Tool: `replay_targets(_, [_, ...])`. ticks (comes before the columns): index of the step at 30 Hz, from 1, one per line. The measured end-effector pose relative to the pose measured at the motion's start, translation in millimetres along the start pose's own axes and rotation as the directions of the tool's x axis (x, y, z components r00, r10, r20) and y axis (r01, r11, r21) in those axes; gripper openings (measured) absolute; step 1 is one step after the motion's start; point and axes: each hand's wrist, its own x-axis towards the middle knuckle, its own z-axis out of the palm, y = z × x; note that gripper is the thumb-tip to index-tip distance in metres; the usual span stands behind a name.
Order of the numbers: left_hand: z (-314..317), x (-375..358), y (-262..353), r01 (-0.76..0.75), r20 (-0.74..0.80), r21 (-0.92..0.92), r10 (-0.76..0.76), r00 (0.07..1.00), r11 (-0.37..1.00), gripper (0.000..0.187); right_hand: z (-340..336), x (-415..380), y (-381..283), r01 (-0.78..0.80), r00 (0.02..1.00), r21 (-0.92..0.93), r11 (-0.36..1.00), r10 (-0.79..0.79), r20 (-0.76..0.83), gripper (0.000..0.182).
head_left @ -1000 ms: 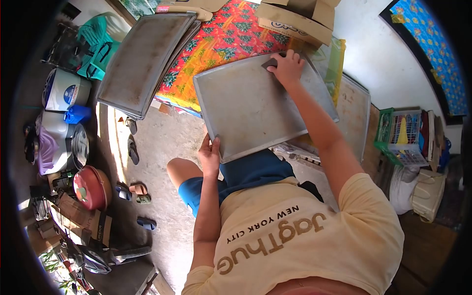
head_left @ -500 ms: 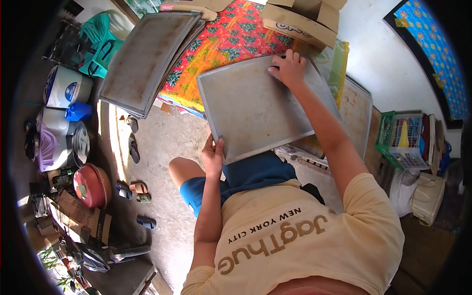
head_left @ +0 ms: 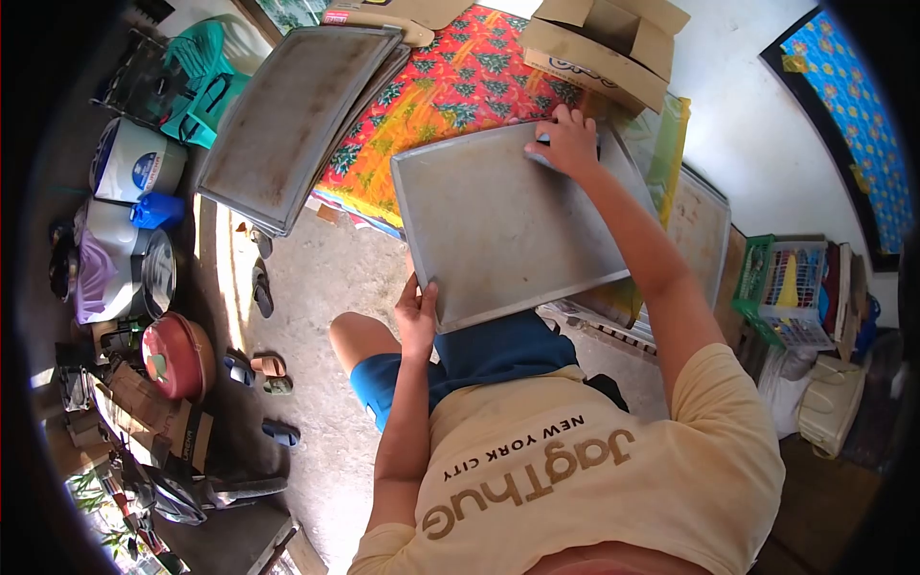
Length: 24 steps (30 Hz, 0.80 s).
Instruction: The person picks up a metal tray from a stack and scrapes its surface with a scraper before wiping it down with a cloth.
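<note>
Tray [head_left: 508,225] over lap [head_left: 503,347], far edge beside cloth [head_left: 460,72]. Left hand [head_left: 416,318] grasps near-left corner; clamp firmly against slip. Right hand [head_left: 571,146] grasps small pad [head_left: 543,139] near far rim; hold flat, press evenly.

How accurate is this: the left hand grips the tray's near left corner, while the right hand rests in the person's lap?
Wrong about the right hand: the head view shows it on the tray, by the far edge. The left hand does grip the near left corner.
</note>
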Motion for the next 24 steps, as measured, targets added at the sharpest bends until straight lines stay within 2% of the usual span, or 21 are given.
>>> replay_targets(3, [0,-1,2,0.009,-0.004,0.017,-0.009,1.0,1.0,0.045,5,0,-1,0.049,0.999,0.004,0.999,-0.049,-0.023,0.029])
replay_targets(6, [-1,0,0,0.006,-0.007,0.039,-0.005,1.0,0.999,0.045,1,6,5,-0.061,0.998,-0.044,0.997,0.06,-0.032,0.029])
replay_targets(9, [1,0,1,-0.006,-0.018,0.034,0.007,1.0,0.999,0.045,5,2,3,0.133,0.991,0.07,0.989,-0.132,-0.019,0.029])
replay_targets(12, [0,-1,4,0.041,0.003,0.03,-0.041,0.999,0.999,0.046,5,7,5,0.058,0.998,0.032,0.998,-0.057,-0.027,0.029])
replay_targets(15, [2,0,1,-0.017,-0.01,-0.018,0.017,1.0,1.0,0.047,2,6,2,0.099,0.995,0.05,0.994,-0.1,0.018,0.029])
replay_targets(18, [3,-2,5,0.01,-0.011,-0.004,-0.01,1.0,1.0,0.048,5,5,-10,0.153,0.988,0.05,0.987,-0.154,0.018,0.031])
replay_targets(21, [3,-3,9,0.021,-0.02,0.018,-0.02,1.0,1.0,0.049,10,14,-12,-0.028,0.999,-0.025,0.999,0.029,0.02,0.035])
replay_targets(24, [4,-2,4,-0.027,-0.023,-0.027,0.026,0.999,0.999,0.049,15,11,-23,0.137,0.99,0.015,0.99,-0.136,-0.035,0.038])
